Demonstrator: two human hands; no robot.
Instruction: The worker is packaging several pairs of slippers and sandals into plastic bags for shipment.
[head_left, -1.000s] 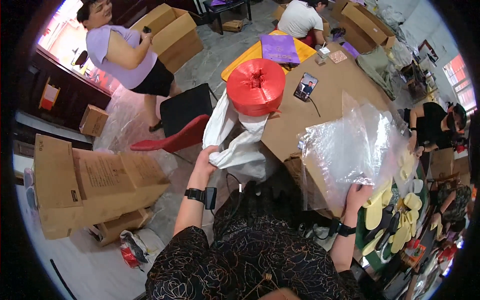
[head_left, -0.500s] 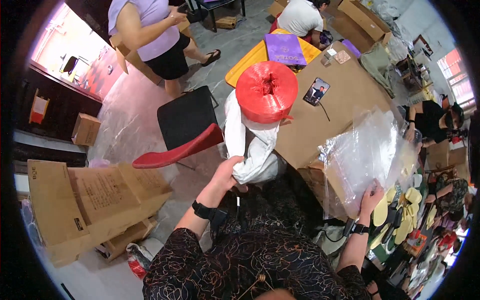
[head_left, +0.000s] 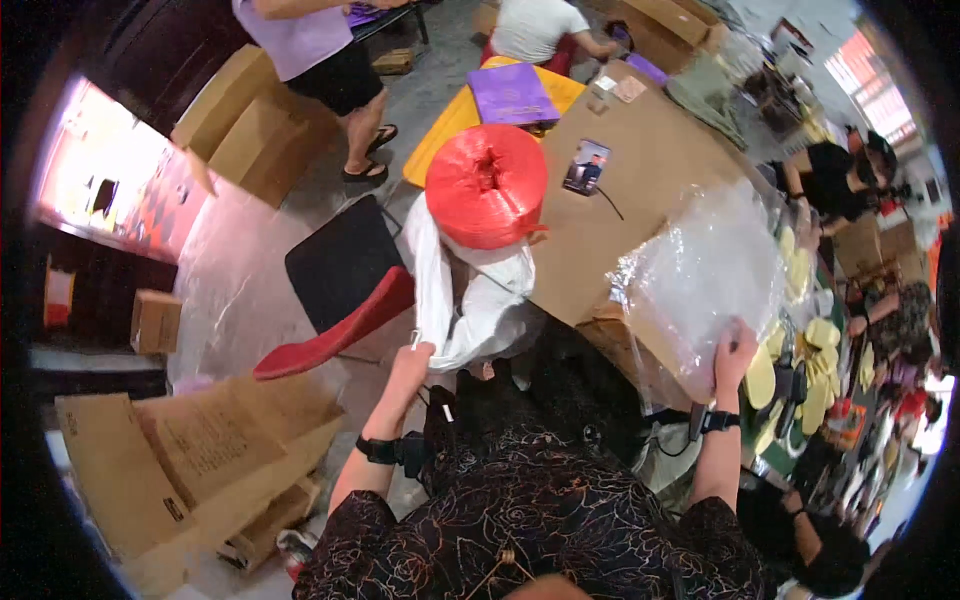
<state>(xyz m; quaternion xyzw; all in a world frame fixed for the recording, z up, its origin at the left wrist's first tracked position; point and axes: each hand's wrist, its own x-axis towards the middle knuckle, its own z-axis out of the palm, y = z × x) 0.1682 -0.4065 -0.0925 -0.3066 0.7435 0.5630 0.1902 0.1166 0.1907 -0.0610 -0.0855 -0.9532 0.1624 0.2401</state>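
My left hand (head_left: 408, 368) is closed on the near left edge of a white woven sack (head_left: 432, 290), whose opening hangs apart in front of me. A large roll of red plastic twine (head_left: 480, 190) stands at the far side of the sack, touching its top; what bears the roll is hidden. My right hand (head_left: 735, 355) has its fingers curled at the near edge of a stack of clear plastic bags (head_left: 700, 265), which lies over the right part of a brown table (head_left: 570, 265). How much of the stack it grips is partly hidden.
A black-seated chair with a red back (head_left: 345, 335) stands left of the sack. Flattened cartons (head_left: 210, 440) lie at the lower left. On the table are a phone (head_left: 587, 166) and a cable. Yellow sole-shaped pieces (head_left: 820, 370) lie at right. Several people are around.
My left hand has moved left and a little down, pulling the sack's edge outward so its opening is wider. My right hand stays at the plastic bags. The whole view has shifted.
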